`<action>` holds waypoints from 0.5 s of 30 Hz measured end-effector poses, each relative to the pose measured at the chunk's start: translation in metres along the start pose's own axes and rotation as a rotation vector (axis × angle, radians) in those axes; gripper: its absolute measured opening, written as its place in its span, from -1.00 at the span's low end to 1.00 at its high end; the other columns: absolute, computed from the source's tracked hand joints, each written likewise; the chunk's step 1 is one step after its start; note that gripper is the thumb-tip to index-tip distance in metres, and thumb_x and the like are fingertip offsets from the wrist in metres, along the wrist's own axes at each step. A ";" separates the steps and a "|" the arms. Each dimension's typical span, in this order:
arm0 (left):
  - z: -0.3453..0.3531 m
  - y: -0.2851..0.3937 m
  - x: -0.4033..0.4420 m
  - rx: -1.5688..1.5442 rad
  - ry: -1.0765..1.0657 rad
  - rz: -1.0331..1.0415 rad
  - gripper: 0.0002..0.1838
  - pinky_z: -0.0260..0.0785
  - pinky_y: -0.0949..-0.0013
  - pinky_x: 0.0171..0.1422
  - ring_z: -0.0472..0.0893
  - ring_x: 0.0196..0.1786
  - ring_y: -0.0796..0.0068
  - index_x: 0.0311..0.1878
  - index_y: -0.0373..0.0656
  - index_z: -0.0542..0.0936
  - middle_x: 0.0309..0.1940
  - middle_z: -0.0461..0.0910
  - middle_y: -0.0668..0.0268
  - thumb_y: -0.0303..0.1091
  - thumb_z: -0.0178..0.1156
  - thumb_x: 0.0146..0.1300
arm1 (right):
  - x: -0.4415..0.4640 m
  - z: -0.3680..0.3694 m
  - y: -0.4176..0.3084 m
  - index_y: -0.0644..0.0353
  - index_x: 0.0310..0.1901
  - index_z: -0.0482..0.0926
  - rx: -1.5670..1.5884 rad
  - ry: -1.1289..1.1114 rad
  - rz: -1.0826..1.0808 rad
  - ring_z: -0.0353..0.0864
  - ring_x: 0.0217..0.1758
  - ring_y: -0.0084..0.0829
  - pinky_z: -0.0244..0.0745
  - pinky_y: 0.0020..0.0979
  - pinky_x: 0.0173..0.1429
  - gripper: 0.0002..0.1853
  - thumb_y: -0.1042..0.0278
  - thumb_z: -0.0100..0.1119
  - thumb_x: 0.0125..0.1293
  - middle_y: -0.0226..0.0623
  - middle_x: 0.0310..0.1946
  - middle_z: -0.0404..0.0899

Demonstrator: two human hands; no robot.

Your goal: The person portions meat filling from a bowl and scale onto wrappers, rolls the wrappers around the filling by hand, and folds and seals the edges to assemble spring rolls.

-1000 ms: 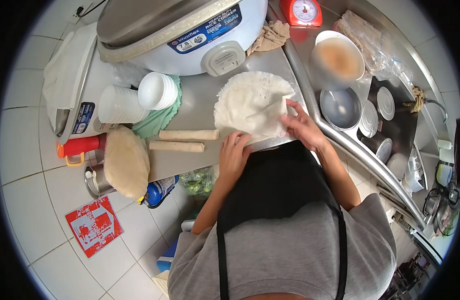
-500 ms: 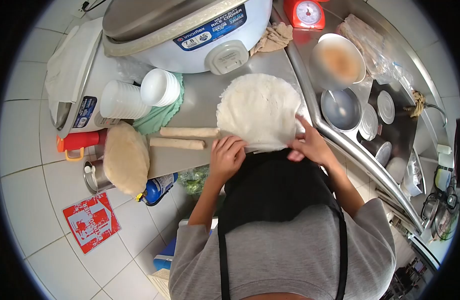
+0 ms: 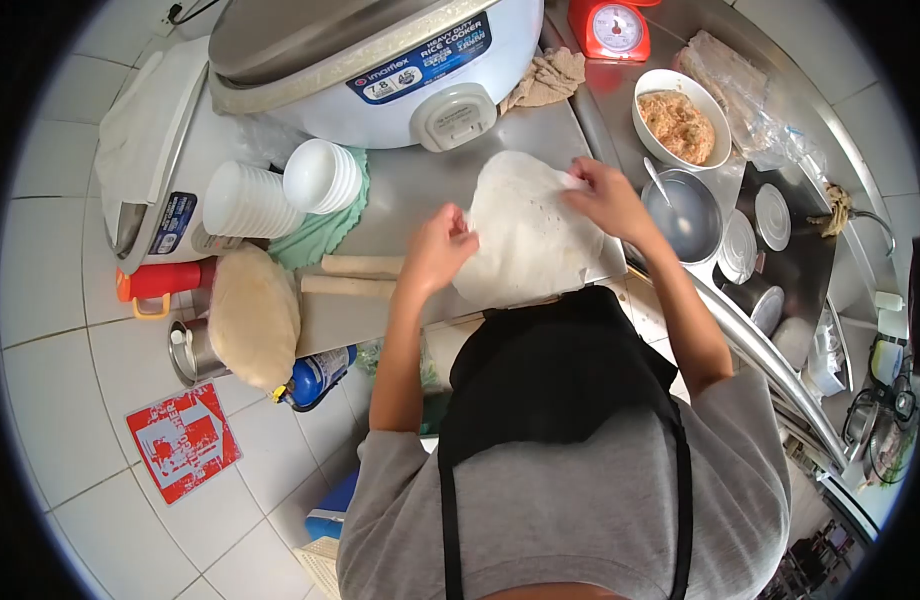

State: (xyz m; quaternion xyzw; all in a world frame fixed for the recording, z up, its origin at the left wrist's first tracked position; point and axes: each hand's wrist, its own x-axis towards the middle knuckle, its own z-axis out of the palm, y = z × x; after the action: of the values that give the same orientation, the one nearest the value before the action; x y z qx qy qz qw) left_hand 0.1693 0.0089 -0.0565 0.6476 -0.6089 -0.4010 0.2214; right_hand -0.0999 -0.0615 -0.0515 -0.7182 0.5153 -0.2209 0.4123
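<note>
A thin, round white wrapper sheet (image 3: 532,235) is held up between my two hands near the front edge of the steel counter. My left hand (image 3: 443,250) is closed in a pinch at its left edge. At its upper right edge, the fingers of my right hand (image 3: 602,198) are pinched on the sheet. The sheet hangs a little slack, with small dark specks and pale folds on it; whether other layers lie beneath cannot be made out. Left of my left hand lie two pale rolled sticks (image 3: 348,287), partly covered by that arm.
A large rice cooker (image 3: 380,75) stands at the back. White bowls (image 3: 315,177) are stacked on a green cloth (image 3: 320,238) at left. To the right are a bowl of orange-brown filling (image 3: 680,125), a metal bowl with a spoon (image 3: 683,222) and a red scale (image 3: 608,28).
Both hands have moved away from me, up the sides of the sheet. The sheet is raised and looks narrower. The blurred filling bowl now shows sharply.
</note>
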 end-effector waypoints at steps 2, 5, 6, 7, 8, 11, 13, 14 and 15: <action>-0.014 0.031 -0.040 -0.324 -0.059 -0.036 -0.65 0.38 0.41 -0.16 0.46 -0.29 0.51 -0.08 -0.26 0.40 -0.36 0.47 0.29 -0.37 0.30 0.14 | -0.037 -0.032 -0.035 0.24 -0.30 0.46 0.255 -0.099 0.032 0.35 -0.39 -0.63 0.33 -0.55 -0.25 -0.81 0.43 0.27 0.11 -0.45 -0.41 0.46; -0.038 0.063 -0.066 -0.434 -0.068 -0.019 -0.59 0.38 0.45 -0.14 0.44 -0.24 0.58 -0.02 -0.26 0.36 -0.31 0.48 0.29 -0.37 0.32 0.16 | -0.063 -0.059 -0.067 0.26 -0.25 0.48 0.431 -0.104 -0.059 0.39 -0.29 -0.75 0.36 -0.63 -0.18 -0.84 0.54 0.27 0.19 -0.57 -0.37 0.44; -0.041 0.066 -0.068 -0.432 -0.069 0.000 -0.58 0.39 0.44 -0.10 0.45 -0.21 0.58 0.00 -0.26 0.36 -0.28 0.50 0.28 -0.35 0.33 0.17 | -0.060 -0.061 -0.067 0.26 -0.24 0.49 0.398 -0.110 -0.044 0.38 -0.31 -0.76 0.34 -0.64 -0.21 -0.85 0.49 0.27 0.20 -0.56 -0.39 0.45; -0.040 0.065 -0.059 -0.361 -0.042 0.053 -0.49 0.46 0.44 -0.03 0.58 -0.12 0.51 0.12 -0.28 0.32 -0.17 0.58 0.22 -0.46 0.31 0.16 | -0.053 -0.064 -0.066 0.26 -0.24 0.51 0.363 -0.113 -0.031 0.37 -0.33 -0.77 0.32 -0.64 -0.24 -0.85 0.45 0.27 0.21 -0.54 -0.40 0.46; -0.038 0.060 -0.046 -0.335 -0.029 0.039 -0.48 0.46 0.44 -0.03 0.56 -0.08 0.48 0.14 -0.27 0.31 -0.13 0.57 0.19 -0.46 0.31 0.15 | -0.043 -0.068 -0.064 0.25 -0.23 0.52 0.328 -0.115 -0.020 0.35 -0.34 -0.78 0.30 -0.64 -0.28 -0.84 0.40 0.27 0.22 -0.53 -0.41 0.47; -0.016 0.022 0.006 -0.241 0.042 0.027 -0.44 0.45 0.41 -0.01 0.52 0.04 0.40 0.18 -0.25 0.30 -0.03 0.52 0.10 -0.47 0.31 0.14 | 0.004 -0.052 -0.023 0.29 -0.20 0.52 0.160 -0.101 -0.147 0.39 -0.36 -0.69 0.36 -0.55 -0.28 -0.82 0.41 0.23 0.21 -0.45 -0.44 0.49; 0.006 -0.010 0.034 -0.163 0.132 0.053 -0.42 0.43 0.36 0.03 0.49 0.10 0.32 0.20 -0.25 0.30 0.02 0.47 0.05 -0.49 0.31 0.12 | 0.036 -0.024 0.024 0.28 -0.12 0.52 0.168 -0.031 -0.209 0.46 -0.36 -0.56 0.42 -0.45 -0.21 -0.75 0.44 0.22 0.16 -0.35 -0.44 0.51; 0.013 -0.014 0.036 -0.084 0.190 0.057 -0.40 0.41 0.31 0.06 0.48 0.10 0.26 0.21 -0.23 0.31 0.02 0.46 0.03 -0.49 0.32 0.10 | 0.039 -0.013 0.037 0.28 -0.09 0.52 0.115 0.019 -0.174 0.48 -0.35 -0.51 0.43 -0.43 -0.18 -0.72 0.45 0.22 0.14 -0.32 -0.43 0.52; 0.017 -0.011 0.036 -0.004 0.249 0.062 -0.39 0.40 0.27 0.08 0.47 0.11 0.20 0.21 -0.21 0.31 0.02 0.45 0.01 -0.50 0.32 0.08 | 0.041 -0.006 0.039 0.27 -0.07 0.52 0.062 0.068 -0.140 0.50 -0.34 -0.45 0.44 -0.40 -0.15 -0.70 0.47 0.22 0.12 -0.28 -0.42 0.53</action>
State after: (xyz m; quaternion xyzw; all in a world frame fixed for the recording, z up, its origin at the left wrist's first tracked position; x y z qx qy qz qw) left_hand 0.1603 -0.0210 -0.0841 0.6730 -0.5955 -0.3116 0.3089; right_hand -0.1103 -0.1067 -0.0845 -0.7313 0.4703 -0.2894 0.4002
